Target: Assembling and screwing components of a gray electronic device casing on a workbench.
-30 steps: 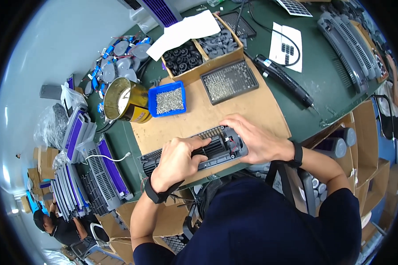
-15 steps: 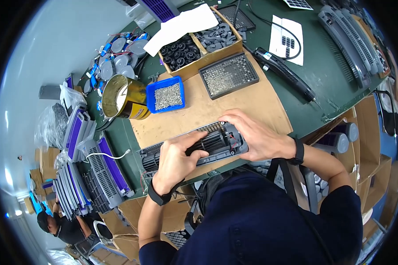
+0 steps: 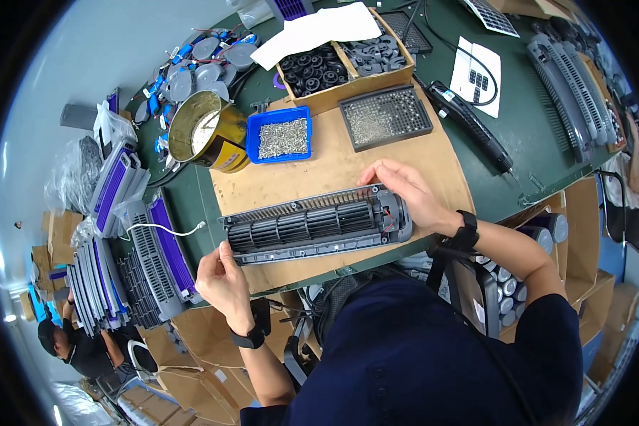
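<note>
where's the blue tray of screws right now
In the head view, the blue tray is in the upper part, left of centre, just right of the yellow can and left of the black grid tray.

Is a green table (image 3: 522, 89); carries cardboard (image 3: 319, 172) centrally, grey discs (image 3: 207, 74) far left, a screwdriver (image 3: 470, 126) and paper (image 3: 463, 74) to the right, grey housings (image 3: 562, 96) farther right.

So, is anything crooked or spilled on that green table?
I see no spill; the silvery bits sit inside the blue tray. The white sheet looks odd, lying crookedly over the cardboard box and poking past its edge.
</note>
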